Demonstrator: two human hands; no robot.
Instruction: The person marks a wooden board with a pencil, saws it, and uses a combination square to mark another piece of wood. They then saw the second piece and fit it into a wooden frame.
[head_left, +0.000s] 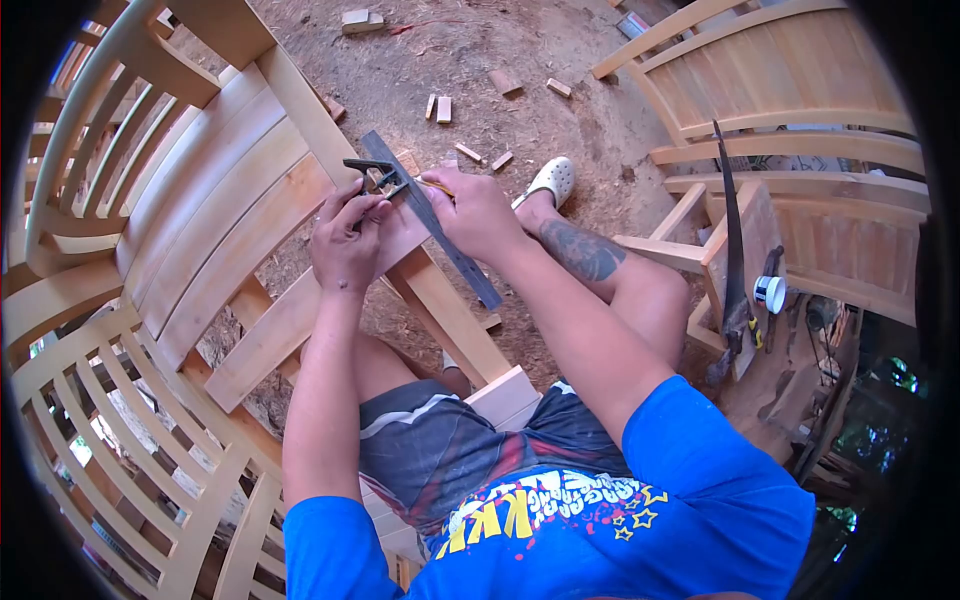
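Observation:
My left hand [346,238] grips the black stock [372,172] of a square, fingers pinched around it. Its long dark metal blade [450,243] slants across the end of a pale wooden board [268,340]. In my right hand [475,212] is a thin yellow-orange pencil [437,186], held close beside the blade; its tip is hard to make out. The board reaches from the lower left to the square, above a wooden support piece [455,325]. Part of the board lies behind my left forearm.
Left stands a slatted wooden bench [225,190]. Wood offcuts [444,109] lie on the dirt floor [440,50]. At right, a handsaw [733,230] rests against a small wooden frame [715,245] near a white cup [770,294]. Another panelled wooden piece [790,75] stands behind.

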